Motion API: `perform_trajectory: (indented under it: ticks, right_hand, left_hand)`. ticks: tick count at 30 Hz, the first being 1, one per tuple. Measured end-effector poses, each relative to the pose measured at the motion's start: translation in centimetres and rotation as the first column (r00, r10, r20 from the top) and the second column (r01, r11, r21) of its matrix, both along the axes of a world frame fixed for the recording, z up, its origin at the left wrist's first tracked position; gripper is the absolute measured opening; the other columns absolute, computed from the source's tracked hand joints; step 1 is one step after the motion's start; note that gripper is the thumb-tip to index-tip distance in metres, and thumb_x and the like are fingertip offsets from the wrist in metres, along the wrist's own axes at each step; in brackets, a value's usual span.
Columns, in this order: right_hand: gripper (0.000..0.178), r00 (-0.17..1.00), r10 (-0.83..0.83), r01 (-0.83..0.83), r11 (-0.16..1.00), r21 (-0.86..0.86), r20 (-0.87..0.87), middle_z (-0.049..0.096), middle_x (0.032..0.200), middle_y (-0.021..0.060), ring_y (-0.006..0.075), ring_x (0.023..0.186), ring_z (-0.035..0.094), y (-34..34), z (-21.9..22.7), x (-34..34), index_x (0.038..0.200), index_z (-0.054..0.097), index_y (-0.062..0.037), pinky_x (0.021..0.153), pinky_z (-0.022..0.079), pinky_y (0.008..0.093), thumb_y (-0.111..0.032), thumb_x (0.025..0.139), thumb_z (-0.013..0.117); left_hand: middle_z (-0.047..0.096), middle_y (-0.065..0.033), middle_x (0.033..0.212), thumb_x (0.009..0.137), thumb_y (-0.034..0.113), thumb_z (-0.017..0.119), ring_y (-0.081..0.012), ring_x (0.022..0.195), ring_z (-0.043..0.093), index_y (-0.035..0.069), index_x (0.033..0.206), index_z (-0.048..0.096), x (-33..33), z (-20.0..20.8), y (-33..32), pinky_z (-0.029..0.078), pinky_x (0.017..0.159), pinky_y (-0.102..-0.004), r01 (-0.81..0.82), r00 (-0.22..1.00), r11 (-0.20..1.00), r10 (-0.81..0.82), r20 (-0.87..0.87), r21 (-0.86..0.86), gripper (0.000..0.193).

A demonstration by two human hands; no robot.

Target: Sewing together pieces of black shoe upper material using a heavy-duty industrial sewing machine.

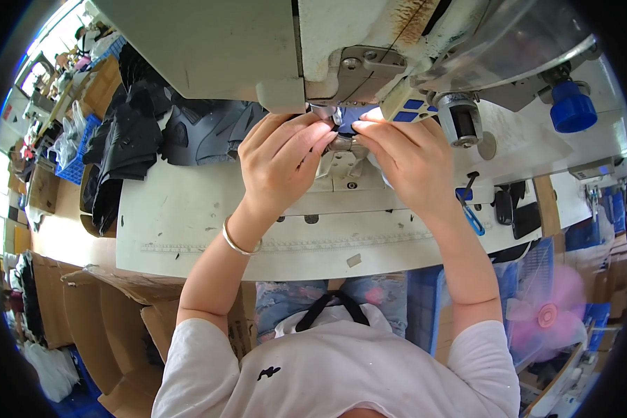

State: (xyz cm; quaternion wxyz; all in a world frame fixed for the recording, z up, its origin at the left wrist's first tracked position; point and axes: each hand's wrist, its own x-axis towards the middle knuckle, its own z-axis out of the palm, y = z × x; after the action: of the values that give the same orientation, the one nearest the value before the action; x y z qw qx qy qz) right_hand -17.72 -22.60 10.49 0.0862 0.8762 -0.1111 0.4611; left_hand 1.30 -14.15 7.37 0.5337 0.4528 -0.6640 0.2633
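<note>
Both the left fingers (306,136) and right fingers (377,130) pinch nearly closed on opposite edges of the blue piece (350,118) between them.

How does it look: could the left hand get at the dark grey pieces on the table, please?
Probably yes: the dark grey pieces lie just left of the left hand, with nothing visible between, though its fingertips are at the sewing machine.

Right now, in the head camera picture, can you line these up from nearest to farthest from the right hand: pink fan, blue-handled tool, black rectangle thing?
From the right hand:
1. Blue-handled tool: just right of the wrist.
2. Black rectangle thing: farther right.
3. Pink fan: low right, beyond the table.
</note>
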Motion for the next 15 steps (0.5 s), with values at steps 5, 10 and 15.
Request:
perform_trajectory:
  ticks: [5,10,15]
  right_hand:
    - [0.026,0.999,-0.027,0.026,0.999,0.044,0.020,0.066,0.084,0.0029,0.0250,0.074,0.064,0.3,-0.3,0.0,0.099,0.074,-0.0135,0.062,0.052,0.0370,-0.017,0.076,0.085]
    - [0.024,0.998,-0.038,0.036,0.998,0.060,0.041,0.068,0.089,0.0008,0.0246,0.078,0.065,0.5,-0.5,-0.1,0.097,0.074,-0.0140,0.065,0.054,0.0366,-0.016,0.076,0.085]
    - [0.022,0.998,-0.025,0.020,0.995,0.100,0.058,0.072,0.097,-0.0005,0.0238,0.085,0.067,1.1,-0.4,-0.3,0.096,0.074,-0.0123,0.072,0.054,0.0363,-0.013,0.077,0.084]
  left_hand:
    - [0.075,-0.0118,0.088,0.076,-0.003,0.082,-0.0327,0.091,0.073,0.000,0.091,0.074,-0.1,-0.3,0.2,0.059,0.084,-0.0379,-0.007,1.000,0.999,0.008,-0.025,0.037,0.018]
    - [0.075,-0.0096,0.104,0.076,-0.002,0.078,-0.0295,0.092,0.071,0.004,0.097,0.071,-0.2,0.0,0.7,0.057,0.078,-0.0375,-0.013,1.000,1.000,0.013,0.006,0.023,0.023]
    - [0.073,-0.0091,0.106,0.075,-0.003,0.070,-0.0303,0.091,0.069,0.002,0.102,0.070,-0.7,0.4,1.3,0.056,0.083,-0.0378,-0.296,0.955,0.936,0.282,0.095,0.194,0.028]
